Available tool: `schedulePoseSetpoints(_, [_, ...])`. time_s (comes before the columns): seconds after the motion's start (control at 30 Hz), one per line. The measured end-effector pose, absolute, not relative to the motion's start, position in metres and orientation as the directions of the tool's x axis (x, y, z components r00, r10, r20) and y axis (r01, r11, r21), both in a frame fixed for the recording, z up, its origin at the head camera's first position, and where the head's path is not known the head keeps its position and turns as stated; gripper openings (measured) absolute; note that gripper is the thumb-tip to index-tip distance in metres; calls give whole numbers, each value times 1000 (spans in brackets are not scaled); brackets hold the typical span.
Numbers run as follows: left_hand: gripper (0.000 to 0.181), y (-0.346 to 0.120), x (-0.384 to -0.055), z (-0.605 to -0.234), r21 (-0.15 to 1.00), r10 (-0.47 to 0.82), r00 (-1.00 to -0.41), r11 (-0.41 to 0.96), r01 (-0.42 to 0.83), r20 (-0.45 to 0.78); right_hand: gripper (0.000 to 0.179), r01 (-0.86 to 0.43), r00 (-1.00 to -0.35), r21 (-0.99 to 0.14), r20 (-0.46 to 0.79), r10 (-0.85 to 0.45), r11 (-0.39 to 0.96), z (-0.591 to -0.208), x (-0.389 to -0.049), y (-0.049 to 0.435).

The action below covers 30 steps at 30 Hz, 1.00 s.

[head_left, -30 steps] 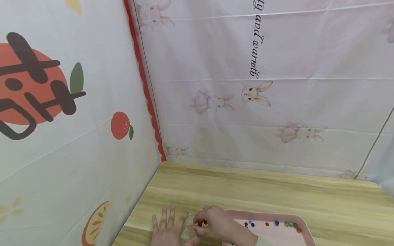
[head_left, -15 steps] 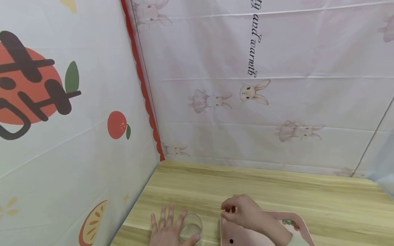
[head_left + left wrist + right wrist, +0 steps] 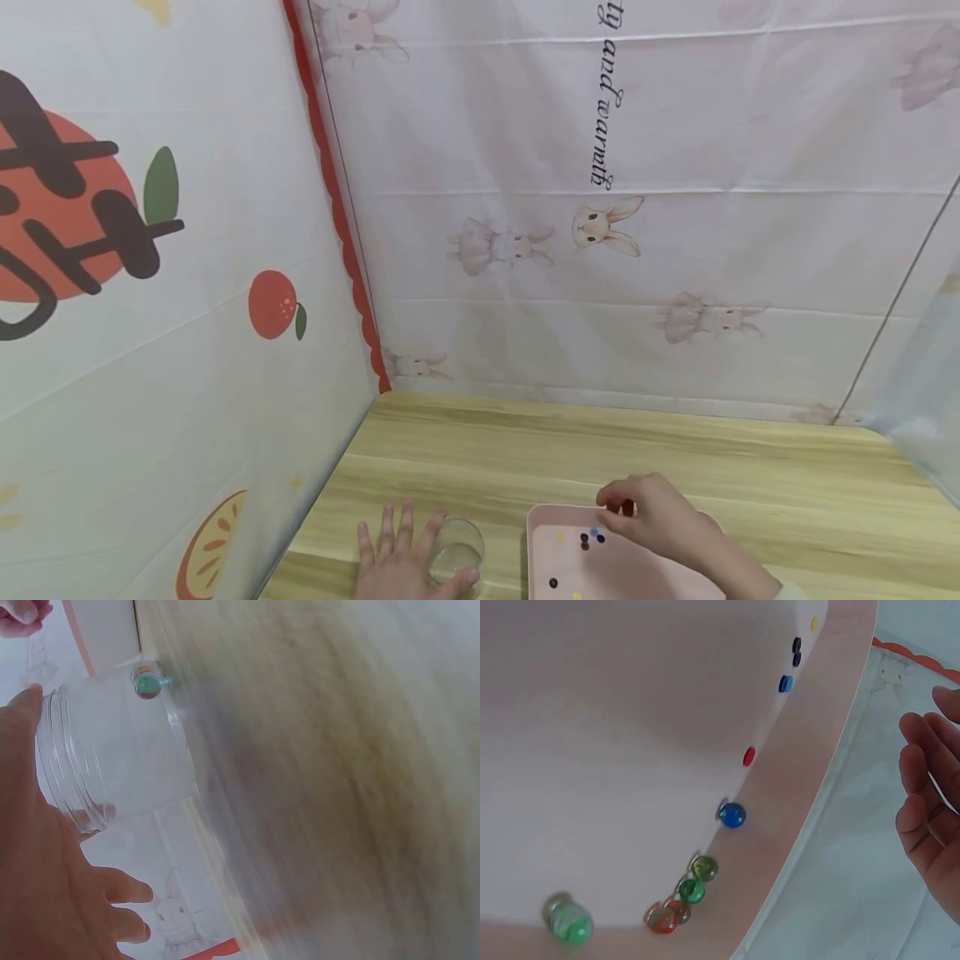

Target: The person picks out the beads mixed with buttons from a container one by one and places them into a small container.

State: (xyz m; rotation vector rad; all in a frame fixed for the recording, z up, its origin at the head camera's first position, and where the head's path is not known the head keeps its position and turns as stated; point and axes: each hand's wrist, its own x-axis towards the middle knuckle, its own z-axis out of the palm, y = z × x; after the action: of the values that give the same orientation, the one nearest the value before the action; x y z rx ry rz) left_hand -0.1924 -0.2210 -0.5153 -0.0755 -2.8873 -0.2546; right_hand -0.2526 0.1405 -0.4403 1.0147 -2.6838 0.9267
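A clear glass jar (image 3: 456,552) stands on the table, held between the thumb and index finger of my left hand (image 3: 397,562), whose other fingers are spread. In the left wrist view a green marble (image 3: 148,685) shows low in the jar. My right hand (image 3: 648,517) hovers over the far rim of the pink tray (image 3: 533,554), fingers loosely bent; the right wrist view shows nothing in them. Along the tray wall lie a blue marble (image 3: 733,815), several green and reddish marbles (image 3: 691,890), a red button (image 3: 749,756), and dark buttons (image 3: 796,651).
The wooden table (image 3: 480,458) reaches back to a rabbit-print curtain (image 3: 570,333). A fruit-print curtain (image 3: 187,400) borders it on the left. Yellow buttons (image 3: 577,596) and another dark button (image 3: 553,583) lie in the tray.
My right hand has moved right, from the jar's mouth to above the tray's far rim. My left hand stays at the jar. The head view has shifted slightly.
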Motion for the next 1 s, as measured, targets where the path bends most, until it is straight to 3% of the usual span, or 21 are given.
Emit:
schedulePoseSetpoints(0.67, [96,-222,-194,-519,176,30,-972,982,72,233,8,-534,-843,-441,205,-498,721,-451,-252,182])
schedulePoseSetpoints(1.0, [96,-221,-194,-517,192,28,-975,979,72,223,8,-548,-837,-318,199,-510,774,-456,-255,191])
